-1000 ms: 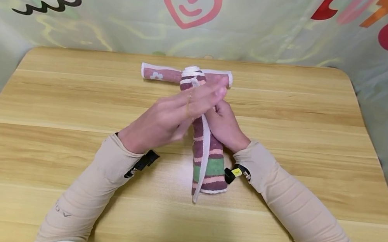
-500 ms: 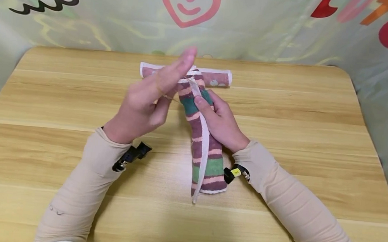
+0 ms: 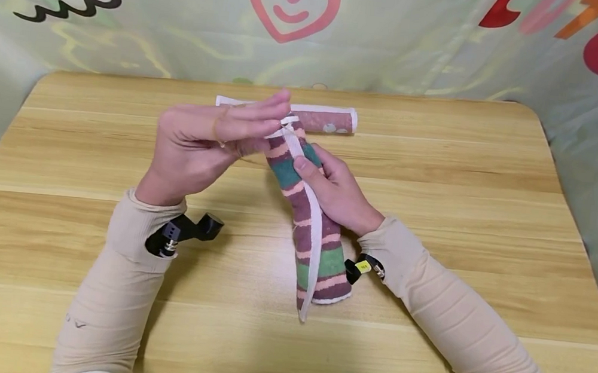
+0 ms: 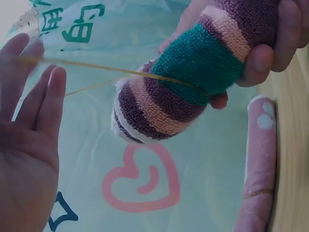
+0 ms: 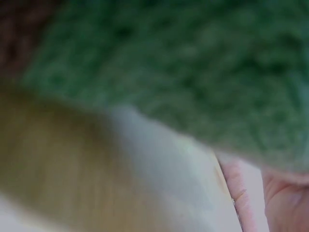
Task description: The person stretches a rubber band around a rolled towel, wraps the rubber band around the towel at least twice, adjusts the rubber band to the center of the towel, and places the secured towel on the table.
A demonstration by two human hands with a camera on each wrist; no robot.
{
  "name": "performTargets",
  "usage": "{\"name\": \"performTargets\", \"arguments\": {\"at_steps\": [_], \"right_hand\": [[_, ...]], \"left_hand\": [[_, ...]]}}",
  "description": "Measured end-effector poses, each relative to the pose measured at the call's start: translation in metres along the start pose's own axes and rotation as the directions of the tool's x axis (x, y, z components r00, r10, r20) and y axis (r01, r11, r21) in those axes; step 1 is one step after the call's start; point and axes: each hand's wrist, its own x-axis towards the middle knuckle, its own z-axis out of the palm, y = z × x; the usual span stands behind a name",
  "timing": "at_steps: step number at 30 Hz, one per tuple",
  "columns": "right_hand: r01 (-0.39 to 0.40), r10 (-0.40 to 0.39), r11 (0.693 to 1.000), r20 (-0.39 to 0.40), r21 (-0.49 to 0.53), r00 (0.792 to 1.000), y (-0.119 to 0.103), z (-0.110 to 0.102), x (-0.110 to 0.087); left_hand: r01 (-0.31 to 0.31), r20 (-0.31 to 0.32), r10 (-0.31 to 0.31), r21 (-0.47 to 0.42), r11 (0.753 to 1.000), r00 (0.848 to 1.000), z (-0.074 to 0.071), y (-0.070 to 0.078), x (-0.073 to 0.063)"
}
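A rolled towel (image 3: 332, 262) with purple, peach and green stripes and a white edge is tilted over the table's middle, its near end low. My right hand (image 3: 339, 190) grips it around the upper part, thumb on top. At its far end is my left hand (image 3: 200, 141), fingers extended. A thin yellowish rubber band (image 4: 116, 70) is looped over those fingers and stretches across to the towel's green stripe in the left wrist view. Green towel cloth (image 5: 183, 72) fills most of the right wrist view.
Behind lies a second rolled towel (image 3: 332, 122), pink with white edging and a band (image 4: 258, 193) around it. The wooden table (image 3: 467, 179) ends at a printed curtain (image 3: 399, 46). Black wrist cameras sit on both sleeves.
My left hand has drawn back leftward from over the striped towel, turning as the band stretches. The towel's far end has shifted slightly left and nearer. My right hand keeps its grip.
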Motion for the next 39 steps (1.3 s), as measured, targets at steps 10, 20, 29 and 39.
{"name": "performTargets", "arguments": {"at_steps": [10, 20, 29, 39], "right_hand": [[-0.006, 0.008, 0.999, 0.049, -0.053, 0.999, 0.001, 0.001, 0.000], [-0.061, 0.064, 0.997, 0.052, -0.047, 0.997, 0.001, 0.003, 0.000], [-0.095, 0.097, 0.994, 0.042, -0.047, 0.994, 0.003, 0.001, 0.000], [-0.288, 0.290, 0.957, -0.135, 0.035, 0.948, -0.026, 0.013, -0.011]], "left_hand": [[0.179, 0.406, -0.163, -0.002, 0.984, 0.899, -0.007, 0.017, -0.003], [0.281, 0.727, -0.315, 0.173, 0.944, 0.611, 0.000, 0.023, -0.005], [0.124, 0.854, -0.320, 0.296, 0.947, 0.410, 0.037, 0.029, -0.006], [-0.424, 0.661, 0.057, 0.411, 0.807, 0.748, 0.053, 0.044, -0.002]]}}
